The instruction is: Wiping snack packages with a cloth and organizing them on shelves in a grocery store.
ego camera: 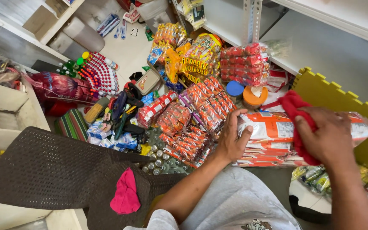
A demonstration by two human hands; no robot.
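Note:
My left hand (232, 138) grips the left end of a clear-wrapped orange and white packet bundle (269, 127) and holds it up over my lap. My right hand (326, 138) presses a red cloth (294, 108) against the bundle's right part. More flat orange packets (260, 158) lie stacked just under the bundle.
Piles of orange and red snack packs (192, 115) cover the floor ahead. A dark perforated chair (52, 170) with a pink cloth (125, 194) on it stands at the left. A yellow foam mat (341, 91) leans at the right, under white shelves (320, 47). Small bottles (101, 72) stand further back.

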